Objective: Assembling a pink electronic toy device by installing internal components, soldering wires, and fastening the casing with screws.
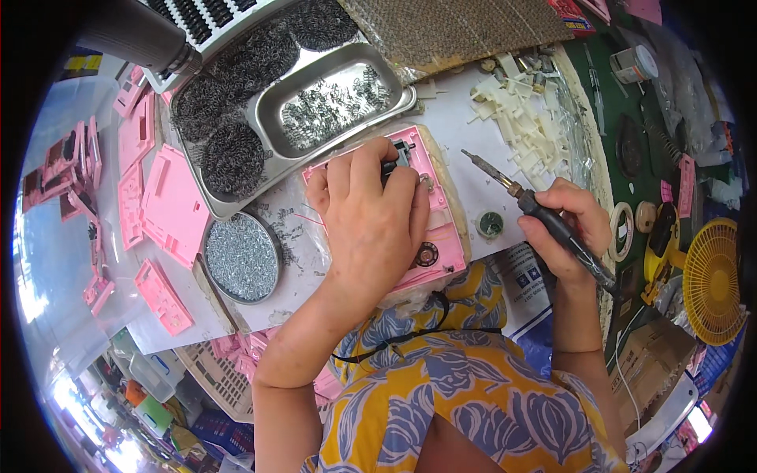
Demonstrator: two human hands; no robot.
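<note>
A pink plastic casing (pixel 443 236) lies in front of me, with a small round speaker (pixel 426 254) and thin wires inside. My left hand (pixel 369 209) rests palm down over it, its fingers bent around a small black part (pixel 400 154) at the casing's far end. The hand hides much of the casing's inside. To the right, my right hand (pixel 574 229) grips a soldering iron (pixel 552 224) by its black handle. The iron's tip points up and left, in the air apart from the casing. A small round jar (pixel 490 224) with dark green contents stands between casing and iron.
Metal trays hold black springs (pixel 233 158) and small silver springs (pixel 339 106). A round tin (pixel 242 256) of tiny metal pieces stands left, beside pink panels (pixel 175 203). White plastic parts (pixel 524 118) are heaped far right. A yellow fan (pixel 710 272) is at the right edge.
</note>
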